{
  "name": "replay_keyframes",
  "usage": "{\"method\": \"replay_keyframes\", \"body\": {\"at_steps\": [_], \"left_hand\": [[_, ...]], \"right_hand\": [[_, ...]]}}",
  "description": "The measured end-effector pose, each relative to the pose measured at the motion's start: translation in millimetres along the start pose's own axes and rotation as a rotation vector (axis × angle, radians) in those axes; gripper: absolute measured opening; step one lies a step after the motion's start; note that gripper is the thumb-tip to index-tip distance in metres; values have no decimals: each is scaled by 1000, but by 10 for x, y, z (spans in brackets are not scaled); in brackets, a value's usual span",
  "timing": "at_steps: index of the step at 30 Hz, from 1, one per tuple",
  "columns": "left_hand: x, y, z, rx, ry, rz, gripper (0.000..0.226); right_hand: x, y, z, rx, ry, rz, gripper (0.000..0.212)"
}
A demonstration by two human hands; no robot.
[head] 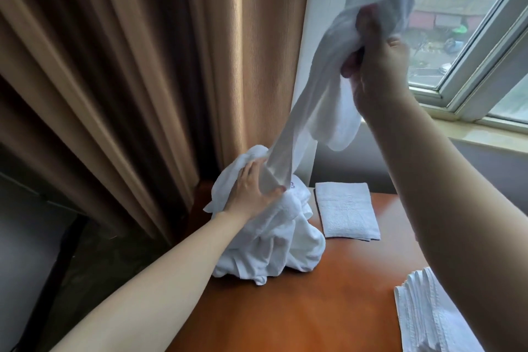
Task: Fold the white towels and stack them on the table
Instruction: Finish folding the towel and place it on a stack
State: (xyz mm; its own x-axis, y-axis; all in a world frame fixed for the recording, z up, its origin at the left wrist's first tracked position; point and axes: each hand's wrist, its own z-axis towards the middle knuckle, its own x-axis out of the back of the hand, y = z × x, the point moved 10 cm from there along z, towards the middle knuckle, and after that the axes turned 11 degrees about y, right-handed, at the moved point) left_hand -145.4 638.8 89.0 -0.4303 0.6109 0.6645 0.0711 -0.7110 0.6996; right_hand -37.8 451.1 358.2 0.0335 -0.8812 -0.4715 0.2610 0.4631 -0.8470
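A heap of crumpled white towels (274, 240) sits at the far left corner of the brown wooden table (328, 300). My right hand (377, 71) is raised high before the window and grips one white towel (320, 100), which stretches down in a taut strand to the heap. My left hand (251, 188) lies on top of the heap, fingers spread and fairly straight, beside the strand's lower end. A folded white towel (347, 210) lies flat on the table right of the heap. A stack of folded white towels (428, 320) lies at the near right, partly under my right forearm.
Heavy brown curtains (128, 66) hang behind and left of the table. A window (471, 23) with a white frame and a pale sill (491, 134) is at the right. A dark chair (28, 237) stands at the left, below table height.
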Motion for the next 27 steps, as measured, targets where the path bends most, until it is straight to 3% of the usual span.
{"method": "replay_keyframes", "body": {"at_steps": [2,6,9,11,14,15,18,20,21,24,27], "left_hand": [[12,265,75,17,28,-154,76],[-46,477,174,145,40,-327,7],[-8,488,185,240,57,-357,12],[-32,493,171,474,23,-742,14],[37,546,302,572,91,-1008,5],[54,593,340,578,87,-1017,12],[259,688,535,359,110,-582,50],[324,707,660,300,114,-470,75],[335,736,703,279,97,-451,76],[195,832,745,295,-75,-399,24],[192,974,758,337,-73,-421,27]], "right_hand": [[-67,184,-58,-149,-11,-16,28],[-66,620,-193,-380,41,-57,20],[-60,816,-260,-491,63,-94,22],[-110,857,-279,-502,15,-140,22],[-156,844,-254,-481,-29,-233,26],[-150,827,-225,-475,-22,-250,27],[-103,802,-135,-507,7,-214,27],[-97,827,-111,-561,-9,-196,26],[-108,841,-112,-580,-29,-214,26],[-156,840,-88,-588,-68,-239,24],[-131,779,-26,-582,-107,-187,23]]}}
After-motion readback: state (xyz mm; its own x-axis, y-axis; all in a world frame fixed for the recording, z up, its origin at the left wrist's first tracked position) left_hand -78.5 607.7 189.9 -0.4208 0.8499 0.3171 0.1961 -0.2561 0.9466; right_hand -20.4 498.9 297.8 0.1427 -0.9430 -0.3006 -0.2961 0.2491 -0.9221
